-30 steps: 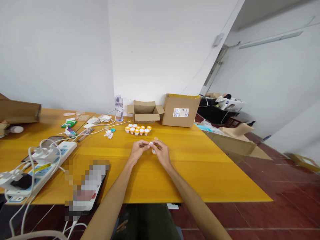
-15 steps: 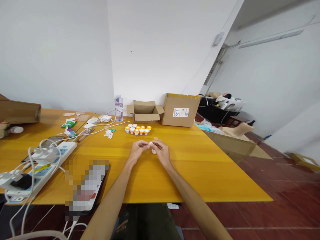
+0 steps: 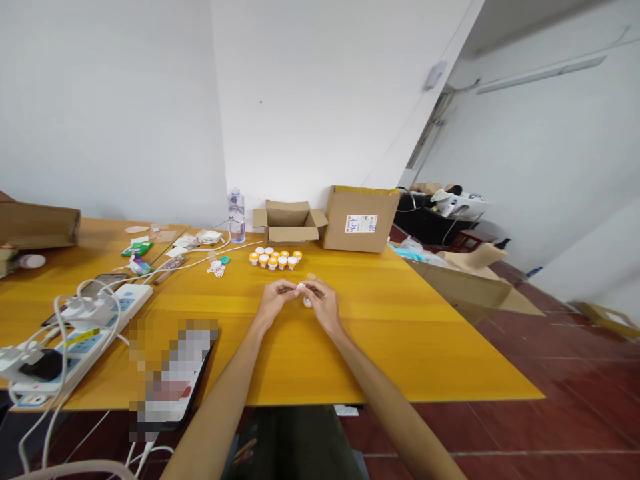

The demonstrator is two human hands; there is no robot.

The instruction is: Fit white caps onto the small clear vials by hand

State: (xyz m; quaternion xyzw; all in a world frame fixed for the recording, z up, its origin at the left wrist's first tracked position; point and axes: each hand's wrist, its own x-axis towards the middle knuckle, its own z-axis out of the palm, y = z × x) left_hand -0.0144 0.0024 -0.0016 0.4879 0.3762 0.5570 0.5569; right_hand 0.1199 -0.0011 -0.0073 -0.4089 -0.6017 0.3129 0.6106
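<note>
My left hand (image 3: 277, 300) and my right hand (image 3: 323, 303) meet over the table. Their fingertips pinch a small white piece with dark dots (image 3: 301, 287) between them; its exact kind is too small to make out. Just below it, partly covered by my right hand, is a small white and orange container (image 3: 307, 303). A little orange-tan disc (image 3: 311, 277) lies beyond the fingers. Farther back stand several small white jars with orange rims (image 3: 273, 263), packed close together. To their left is a pile of white, dotted flat pieces (image 3: 217, 269) beside a teal ring (image 3: 225, 261).
An open cardboard box (image 3: 293, 233), a closed carton (image 3: 357, 227) and a water bottle (image 3: 237, 217) line the wall. On the left are a power strip (image 3: 135, 293) with tangled white cables and a blurred phone (image 3: 185, 373). The table's right edge borders a cardboard box on the floor.
Both hands keep almost the same pose, pinching the small white piece. The whole view has shifted very slightly; nothing else visibly moved.
</note>
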